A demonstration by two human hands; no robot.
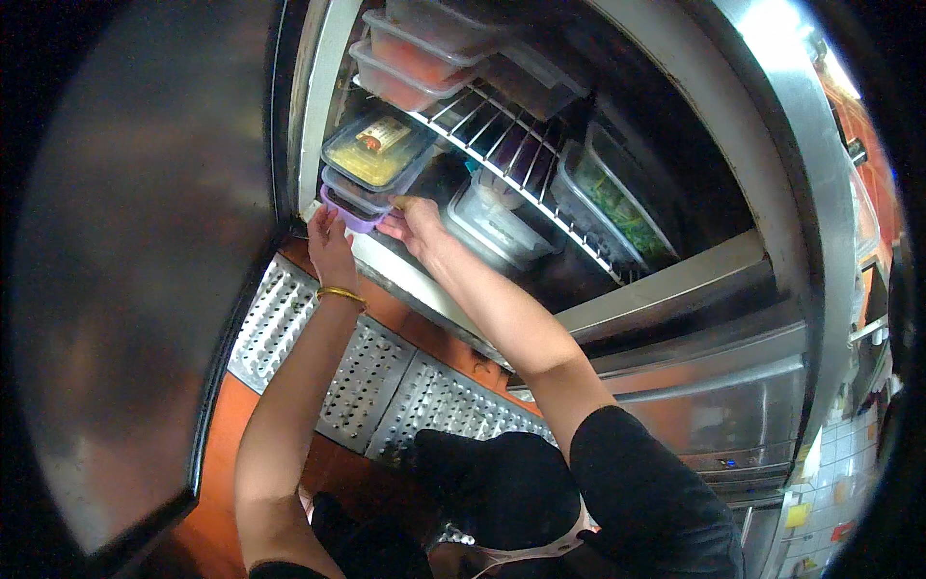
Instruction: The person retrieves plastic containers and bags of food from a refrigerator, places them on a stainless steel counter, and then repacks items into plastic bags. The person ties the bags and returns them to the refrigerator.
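Note:
Both arms reach into an open steel refrigerator. My left hand [330, 235], with a gold bangle at the wrist, has its fingers at the left front side of a purple plastic container [350, 214]. At the right side of the same stack, my right hand [412, 226] has its thumb by a clear container [354, 192] and its fingers low by the purple one. On top of these sits a lidded container [380, 150] with yellow contents and a label. Whether either hand bears the stack's weight cannot be told.
A wire shelf [499, 164] above holds clear tubs with orange-red contents [412, 61]. Right of the stack stand a clear tub [503, 221] and a tub with leafy greens [622, 203]. The open door [152, 253] is at left; perforated metal plates [369, 376] cover the floor.

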